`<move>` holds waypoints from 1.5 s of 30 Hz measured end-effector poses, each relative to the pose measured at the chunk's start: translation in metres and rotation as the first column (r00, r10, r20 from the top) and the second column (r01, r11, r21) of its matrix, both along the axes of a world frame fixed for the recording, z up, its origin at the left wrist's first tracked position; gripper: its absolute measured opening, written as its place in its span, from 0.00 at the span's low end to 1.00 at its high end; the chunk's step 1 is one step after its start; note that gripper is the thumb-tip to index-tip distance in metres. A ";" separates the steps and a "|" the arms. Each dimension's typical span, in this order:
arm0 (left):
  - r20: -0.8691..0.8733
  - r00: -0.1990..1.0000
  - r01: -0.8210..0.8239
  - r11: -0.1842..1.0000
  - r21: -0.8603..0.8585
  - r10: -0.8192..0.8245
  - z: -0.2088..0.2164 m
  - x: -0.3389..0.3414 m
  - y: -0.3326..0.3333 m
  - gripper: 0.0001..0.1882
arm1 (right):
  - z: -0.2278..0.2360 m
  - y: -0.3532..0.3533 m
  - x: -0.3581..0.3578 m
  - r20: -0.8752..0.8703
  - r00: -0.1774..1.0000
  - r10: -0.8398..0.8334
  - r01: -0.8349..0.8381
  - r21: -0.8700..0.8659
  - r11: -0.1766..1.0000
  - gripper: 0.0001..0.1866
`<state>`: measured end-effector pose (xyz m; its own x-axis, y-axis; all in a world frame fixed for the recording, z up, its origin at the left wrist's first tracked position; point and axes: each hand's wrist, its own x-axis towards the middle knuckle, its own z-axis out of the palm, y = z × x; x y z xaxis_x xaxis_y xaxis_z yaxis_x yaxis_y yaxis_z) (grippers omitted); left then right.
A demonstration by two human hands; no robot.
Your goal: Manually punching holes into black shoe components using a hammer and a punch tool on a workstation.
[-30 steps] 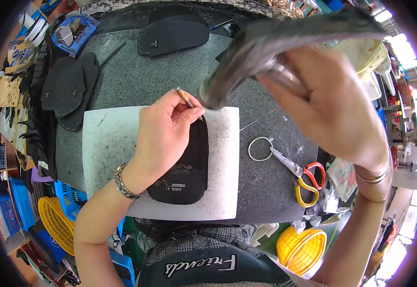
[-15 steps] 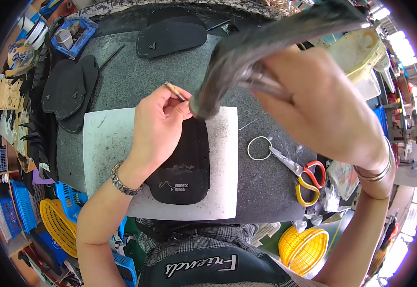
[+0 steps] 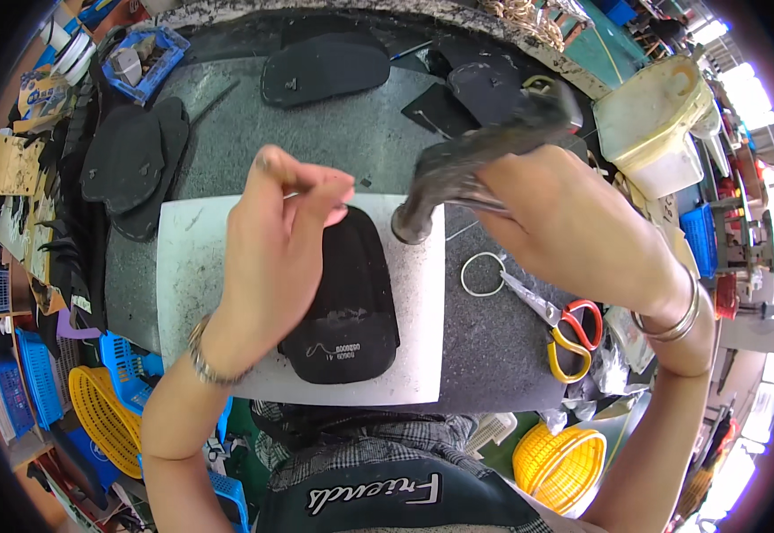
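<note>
My right hand (image 3: 574, 222) is wrapped round a dark metal hammer (image 3: 445, 169), whose round face hangs just above the white board's far right corner. My left hand (image 3: 271, 258) is closed in a pinch, thumb against fingers, over the far end of a black shaped piece (image 3: 343, 311). Whatever sits between those fingertips, if anything, is hidden. The piece lies flat on the white board (image 3: 414, 355), its rounded, printed end towards me. To the right lie scissors (image 3: 569, 333) with red and yellow handles and a pale ring (image 3: 482, 274).
Stacked black pieces lie at the left (image 3: 125, 164) and far side (image 3: 325, 71) of the grey work surface (image 3: 502, 364). A blue basket (image 3: 151, 75) holds small items at the far left. A whitish plastic container (image 3: 649, 124) stands far right; a yellow basket (image 3: 560, 466) is below the near edge.
My right hand has brought the hammer down and slightly right, away from my left fingers. The slim tool that showed in my left pinch is out of sight now.
</note>
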<state>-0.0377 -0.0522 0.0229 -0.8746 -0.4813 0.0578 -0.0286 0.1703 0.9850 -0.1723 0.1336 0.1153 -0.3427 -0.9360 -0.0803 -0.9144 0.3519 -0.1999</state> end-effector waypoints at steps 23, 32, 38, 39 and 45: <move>0.127 0.964 0.243 0.968 -0.068 -0.233 -0.007 0.124 0.033 0.09 | -0.065 0.028 0.083 -0.157 0.987 0.041 -0.063 -0.131 0.989 0.10; 0.049 0.962 0.269 0.907 -0.323 -0.268 -0.011 0.122 0.032 0.06 | -0.058 0.031 0.083 -0.011 0.999 -0.048 0.047 -0.082 0.996 0.13; 0.068 0.917 0.398 0.892 -0.215 -0.393 -0.009 0.118 0.022 0.08 | -0.004 0.028 0.092 0.120 0.993 0.004 0.052 -0.466 0.883 0.12; 0.073 0.918 0.396 0.893 -0.215 -0.390 -0.009 0.120 0.022 0.08 | 0.009 0.031 0.091 0.053 0.998 0.039 -0.015 -0.389 0.921 0.14; 0.105 0.928 0.347 0.728 -0.591 -0.356 -0.002 0.125 0.034 0.09 | 0.022 0.035 0.109 0.100 0.987 0.127 -0.065 -0.473 0.879 0.12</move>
